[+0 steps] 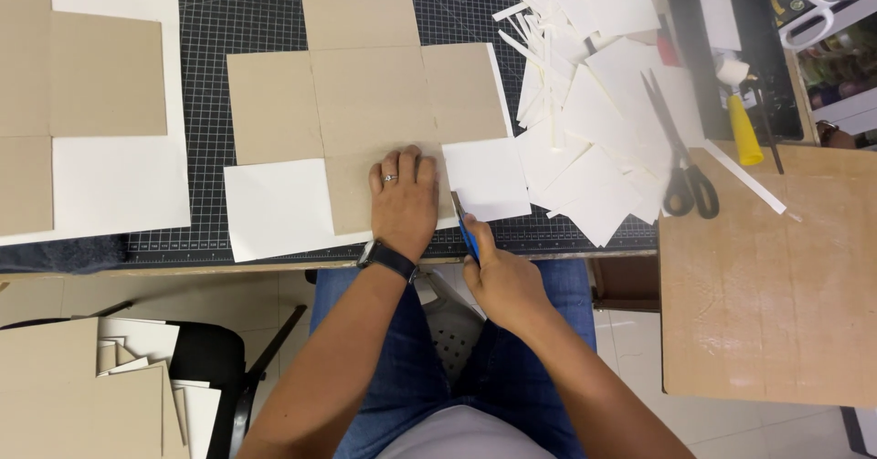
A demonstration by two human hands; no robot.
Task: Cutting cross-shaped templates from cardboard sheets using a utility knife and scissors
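Observation:
A cross-shaped brown cardboard piece (365, 94) lies on a white paper sheet (274, 208) on the dark gridded cutting mat (247, 7). My left hand (403, 199) presses flat on the lower arm of the cardboard, fingers together, with a ring and a black wrist watch. My right hand (501, 276) grips a blue utility knife (466, 226) whose blade touches the white paper just right of the cardboard's lower arm, near the table's front edge.
A heap of white paper offcuts (594, 103) and black scissors (681, 171) lie to the right. A yellow-handled tool (742, 126) and a wooden board (767, 276) sit farther right. More cardboard on white paper (91, 103) is at left; stacked sheets (82, 386) lie below.

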